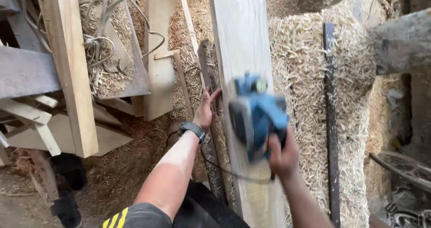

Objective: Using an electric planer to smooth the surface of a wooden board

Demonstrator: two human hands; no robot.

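Observation:
A long pale wooden plank (240, 35) runs from the bottom to the top of the view. A blue electric planer (257, 113), blurred by motion, rests on the plank. My right hand (282, 158) grips its rear handle. My left hand (205, 107), with a black wristwatch on the wrist, presses flat against the plank's left edge beside the planer. A thin dark cord (229, 172) trails from the planer across the plank toward my body.
A deep bed of wood shavings (310, 75) lies to the right, crossed by a dark metal bar (331, 116). Offcuts, boards (72, 71) and tangled cord (101, 35) are stacked at left. A heavy timber beam (402, 41) sits at upper right.

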